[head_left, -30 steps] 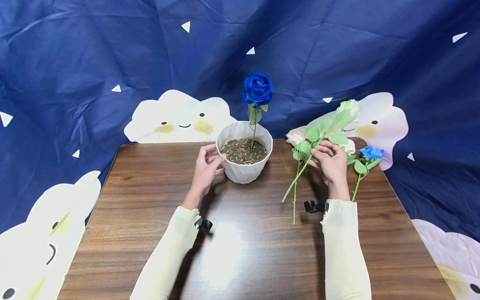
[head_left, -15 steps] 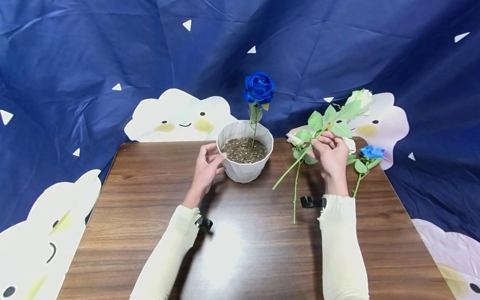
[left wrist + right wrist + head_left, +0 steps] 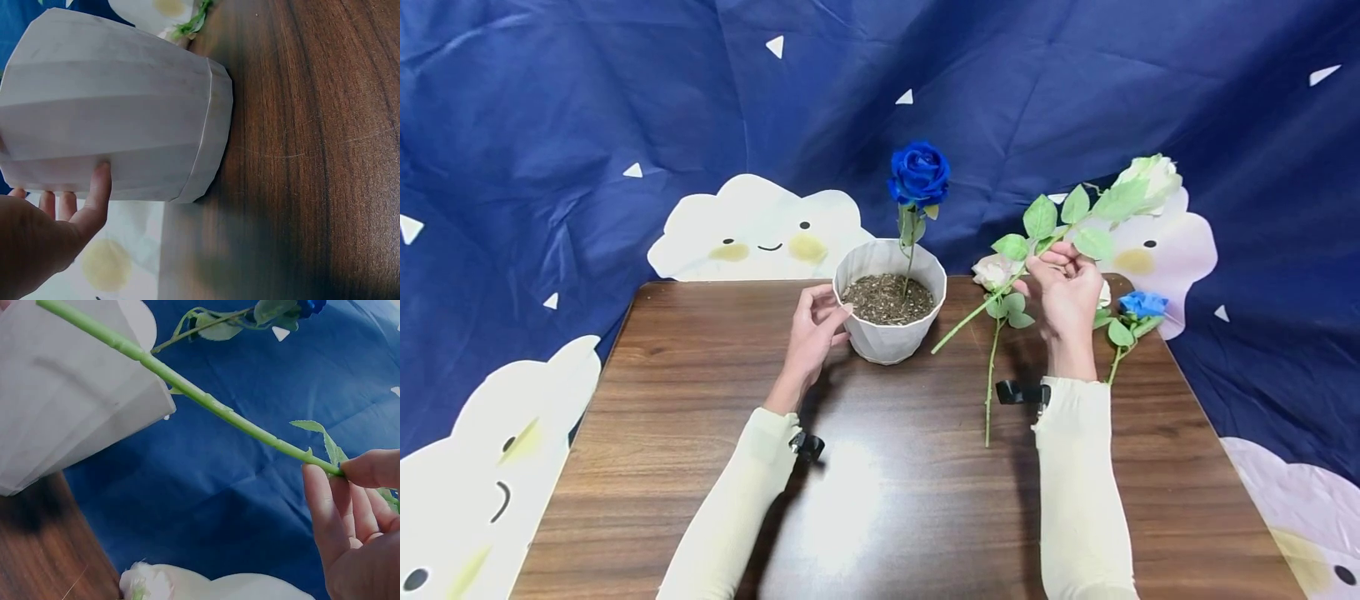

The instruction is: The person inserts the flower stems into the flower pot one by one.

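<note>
A white faceted flower pot [image 3: 887,340] with dark soil stands at the back middle of the table; a blue rose [image 3: 919,175] rises upright from the soil. My left hand [image 3: 811,333] holds the pot's left side, thumb at the rim and fingertips [image 3: 101,172] against its wall. My right hand [image 3: 1063,292] pinches the green stem [image 3: 212,403] of a white rose [image 3: 1152,179] between thumb and fingers. That rose slants, bloom up to the right, bare stem end down to the left close to the pot. Part of the stem is hidden behind the fingers.
A pale rose [image 3: 995,273] lies right of the pot, its stem toward me. A lighter blue rose [image 3: 1142,304] lies at the table's right, beside a partly hidden white bloom [image 3: 1105,293]. A dark blue cloth [image 3: 625,100] hangs behind the wooden table [image 3: 700,350].
My right hand has lifted the white rose up and forward; its bloom moved right and up, its stem end left toward the pot. The left hand and pot stayed in place.
</note>
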The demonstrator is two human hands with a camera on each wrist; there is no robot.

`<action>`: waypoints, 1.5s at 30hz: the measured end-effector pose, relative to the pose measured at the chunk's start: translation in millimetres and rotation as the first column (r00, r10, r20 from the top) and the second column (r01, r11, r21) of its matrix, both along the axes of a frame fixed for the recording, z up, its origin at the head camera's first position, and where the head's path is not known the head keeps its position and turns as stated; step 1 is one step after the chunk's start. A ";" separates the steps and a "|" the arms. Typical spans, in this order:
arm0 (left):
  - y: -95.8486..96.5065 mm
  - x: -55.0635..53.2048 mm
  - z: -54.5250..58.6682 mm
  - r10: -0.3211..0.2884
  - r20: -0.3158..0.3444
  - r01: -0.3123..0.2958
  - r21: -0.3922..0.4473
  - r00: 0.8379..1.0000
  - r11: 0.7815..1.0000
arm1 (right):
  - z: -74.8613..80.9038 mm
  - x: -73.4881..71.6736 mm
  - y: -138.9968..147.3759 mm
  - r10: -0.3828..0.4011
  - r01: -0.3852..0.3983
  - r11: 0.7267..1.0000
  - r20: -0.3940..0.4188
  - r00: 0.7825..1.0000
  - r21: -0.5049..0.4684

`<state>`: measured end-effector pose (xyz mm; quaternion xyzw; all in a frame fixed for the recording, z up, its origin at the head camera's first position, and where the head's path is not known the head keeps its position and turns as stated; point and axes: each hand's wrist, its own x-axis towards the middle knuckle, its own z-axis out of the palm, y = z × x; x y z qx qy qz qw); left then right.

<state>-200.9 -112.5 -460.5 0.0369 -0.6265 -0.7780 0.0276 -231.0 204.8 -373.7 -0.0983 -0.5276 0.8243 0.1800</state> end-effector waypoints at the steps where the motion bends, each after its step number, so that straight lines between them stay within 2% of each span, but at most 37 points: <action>1: -0.1 -0.2 0.4 0.001 0.000 -0.001 -0.001 1.000 1.000 | 2.1 -0.6 -1.2 -0.002 0.002 1.000 -0.015 1.000 -0.011; 9: 0.3 -0.4 0.4 -0.002 -0.001 0.002 0.002 1.000 1.000 | 13.5 -3.8 -11.3 -0.019 0.016 0.999 -0.080 0.997 -0.031; 17: -0.1 -0.5 -0.3 0.000 -0.004 0.000 0.001 1.000 1.000 | 24.7 -7.1 -24.5 -0.066 0.048 0.993 -0.165 0.984 -0.111; 23: 0.3 -1.0 -0.8 -0.002 -0.002 0.002 0.005 1.000 1.000 | 23.2 -7.1 -37.8 -0.083 0.064 0.994 -0.216 0.973 -0.093; 28: 0.4 -0.9 -0.5 -0.001 0.002 0.001 0.003 1.000 1.000 | 19.3 -7.5 -49.9 -0.092 0.080 0.995 -0.268 0.959 -0.058; 33: -0.5 -0.1 1.0 0.007 0.004 -0.007 0.006 1.000 1.000 | 19.1 -7.7 -67.4 -0.105 0.107 0.994 -0.339 0.935 -0.011; 38: -0.7 0.1 2.0 0.002 0.001 -0.002 0.008 1.000 1.000 | 16.2 -7.8 -87.9 -0.087 0.142 0.984 -0.412 0.907 0.106; 40: -0.9 -0.2 1.4 0.003 0.001 -0.003 0.006 1.000 1.000 | 13.7 -8.0 -96.4 -0.065 0.145 0.976 -0.422 0.904 0.161; 45: -1.0 -0.9 0.0 0.004 0.003 -0.004 0.002 1.000 1.000 | 7.9 -6.6 -115.1 -0.030 0.147 0.954 -0.406 0.914 0.260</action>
